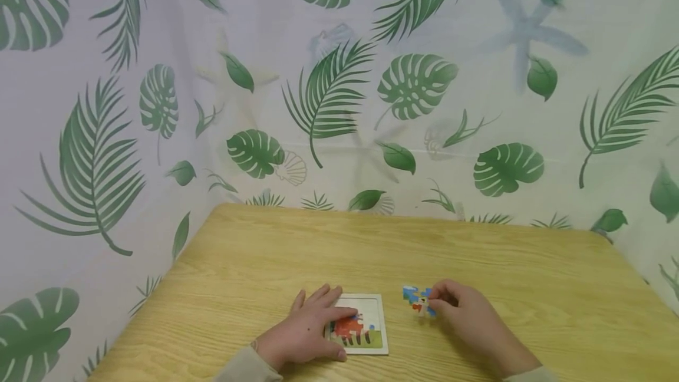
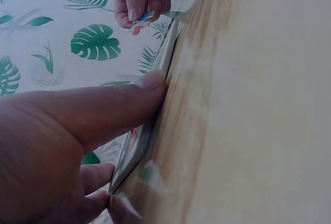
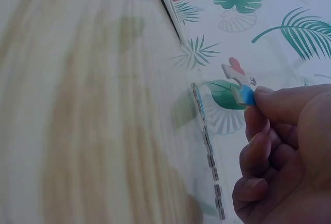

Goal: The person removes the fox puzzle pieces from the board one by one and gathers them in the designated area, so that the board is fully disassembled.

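A square puzzle tray (image 1: 385,335) with a pale rim lies on the table, partly filled with joined pieces that form a red shape above green. My left hand (image 1: 310,328) rests over the tray's left side with fingers extended; in the left wrist view the thumb (image 2: 121,105) presses along its edge. To the right of the tray, my right hand (image 1: 467,311) pinches a puzzle piece (image 3: 244,95) between thumb and forefinger, raised off the table. That piece shows blue, white and red. Several loose puzzle pieces (image 1: 409,292) lie on the table beside this hand.
The wooden table (image 1: 265,258) runs back to a white leaf-printed cloth (image 1: 339,181) hanging behind it and along the left. In the right wrist view, the loose pieces appear edge-on as a thin row (image 3: 209,154).
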A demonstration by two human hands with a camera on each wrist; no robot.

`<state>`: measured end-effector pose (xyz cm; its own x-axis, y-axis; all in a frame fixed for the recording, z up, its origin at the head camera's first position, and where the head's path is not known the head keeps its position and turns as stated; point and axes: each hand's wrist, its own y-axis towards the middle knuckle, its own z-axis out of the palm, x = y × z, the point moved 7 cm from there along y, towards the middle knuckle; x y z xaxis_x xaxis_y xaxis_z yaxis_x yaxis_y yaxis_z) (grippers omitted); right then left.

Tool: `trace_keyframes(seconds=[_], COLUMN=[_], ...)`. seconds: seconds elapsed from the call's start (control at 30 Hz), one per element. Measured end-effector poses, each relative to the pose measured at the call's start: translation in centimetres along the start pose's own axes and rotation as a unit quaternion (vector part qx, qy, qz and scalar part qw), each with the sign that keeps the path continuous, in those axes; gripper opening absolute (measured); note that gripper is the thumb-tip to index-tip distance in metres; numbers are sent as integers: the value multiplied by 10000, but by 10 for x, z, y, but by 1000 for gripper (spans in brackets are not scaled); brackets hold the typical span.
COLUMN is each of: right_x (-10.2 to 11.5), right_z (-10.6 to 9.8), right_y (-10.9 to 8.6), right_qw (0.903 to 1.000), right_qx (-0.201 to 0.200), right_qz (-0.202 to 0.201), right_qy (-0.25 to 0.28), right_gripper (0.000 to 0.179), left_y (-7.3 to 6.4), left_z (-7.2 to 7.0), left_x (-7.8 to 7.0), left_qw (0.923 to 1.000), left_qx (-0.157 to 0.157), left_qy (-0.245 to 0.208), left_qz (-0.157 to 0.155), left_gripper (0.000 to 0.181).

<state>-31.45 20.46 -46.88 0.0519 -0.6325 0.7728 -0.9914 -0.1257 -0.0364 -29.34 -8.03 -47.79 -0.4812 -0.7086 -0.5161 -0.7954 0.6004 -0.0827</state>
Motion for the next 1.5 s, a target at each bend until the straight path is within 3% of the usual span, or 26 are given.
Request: trace_keyframes(seconds=[0.63, 0.87, 1.13, 1.5], right_x=[-35, -45, -49, -44], right_z=[-37, -47, -48, -35], right_y=[-14, -16, -15, -8], right_qw=[9992, 9991, 9979, 9922], right_qx=[145, 104, 80, -45], right_qz=[358, 97, 69, -94], right_qy=[-37, -401, -632, -1241], right_gripper=[16, 17, 15, 6], left_y=[2, 2, 2, 1], left_z=[0, 2, 3, 0], left_x=[-1, 0, 0, 0], left_qw=[10000, 9999, 10000, 10000], left_qx=[9, 7, 7, -5], left_qy=[-45, -78, -55, -45], left_qz=[-26, -65, 2, 17], left_gripper=[71, 70, 71, 71])
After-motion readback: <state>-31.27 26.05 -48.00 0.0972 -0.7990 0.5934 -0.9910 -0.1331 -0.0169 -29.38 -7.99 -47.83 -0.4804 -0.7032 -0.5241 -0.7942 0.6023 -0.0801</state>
